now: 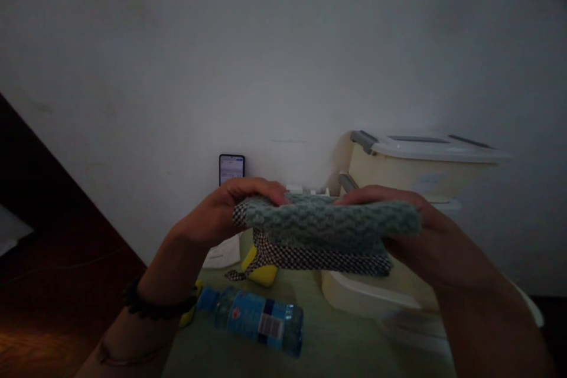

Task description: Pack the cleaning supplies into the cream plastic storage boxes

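A folded pale green textured cloth with a black-and-white checked part is held up above the table. My left hand grips its left end, thumb on top and the other fingers hidden beneath. At the right end, my right hand is closed on the same cloth, its thumb also lying on top. A small checked tip of fabric hangs down at the lower left. Below the cloth, a clear plastic bottle with a blue label and blue cap lies on its side.
Cream storage bins with white lids stand on the right by the white wall. Behind my left hand a phone leans upright. A yellow object and a white cloth-like item lie on the greenish tabletop.
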Demonstrator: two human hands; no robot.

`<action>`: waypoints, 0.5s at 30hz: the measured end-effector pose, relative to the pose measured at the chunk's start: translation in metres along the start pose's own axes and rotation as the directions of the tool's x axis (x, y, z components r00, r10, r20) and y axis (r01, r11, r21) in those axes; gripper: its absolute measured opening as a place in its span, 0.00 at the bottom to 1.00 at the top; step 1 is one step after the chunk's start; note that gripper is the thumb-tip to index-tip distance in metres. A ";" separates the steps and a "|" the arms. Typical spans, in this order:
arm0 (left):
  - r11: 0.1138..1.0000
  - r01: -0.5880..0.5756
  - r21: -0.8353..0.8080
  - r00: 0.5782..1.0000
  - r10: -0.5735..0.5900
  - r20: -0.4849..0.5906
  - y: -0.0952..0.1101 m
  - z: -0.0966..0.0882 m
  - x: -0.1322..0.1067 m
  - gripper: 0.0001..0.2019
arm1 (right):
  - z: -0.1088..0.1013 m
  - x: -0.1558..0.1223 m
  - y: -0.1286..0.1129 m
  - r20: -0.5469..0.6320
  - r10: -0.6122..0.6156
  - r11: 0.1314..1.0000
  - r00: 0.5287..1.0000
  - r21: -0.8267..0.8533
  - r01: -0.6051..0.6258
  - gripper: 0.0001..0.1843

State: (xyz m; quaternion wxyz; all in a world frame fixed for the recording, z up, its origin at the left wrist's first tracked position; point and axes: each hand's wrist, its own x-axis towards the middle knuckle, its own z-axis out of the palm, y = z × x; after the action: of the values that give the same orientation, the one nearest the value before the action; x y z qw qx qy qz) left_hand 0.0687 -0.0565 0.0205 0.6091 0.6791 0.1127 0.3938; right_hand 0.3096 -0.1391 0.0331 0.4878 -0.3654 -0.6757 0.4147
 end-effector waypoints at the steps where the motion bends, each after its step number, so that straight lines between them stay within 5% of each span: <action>1: 1.000 0.015 -0.001 1.000 -0.015 -0.002 0.002 0.001 -0.001 0.10 | 0.000 -0.001 -0.002 0.001 -0.019 1.000 1.000 -0.014 0.019 0.07; 7: 0.997 0.076 0.018 0.997 -0.075 -0.033 0.006 0.003 -0.002 0.10 | 0.000 -0.002 -0.006 0.020 0.013 0.999 1.000 0.052 -0.014 0.08; 15: 1.000 0.006 0.021 0.997 -0.007 0.079 0.013 0.005 -0.001 0.08 | 0.005 0.001 -0.010 -0.006 0.020 0.975 1.000 0.223 -0.018 0.18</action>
State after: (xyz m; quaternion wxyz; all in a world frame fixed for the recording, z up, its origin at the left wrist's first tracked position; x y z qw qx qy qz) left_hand 0.0668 -0.0637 0.0322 0.6072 0.7001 0.0949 0.3635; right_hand 0.3035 -0.1426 0.0415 0.5246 -0.3164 -0.6194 0.4910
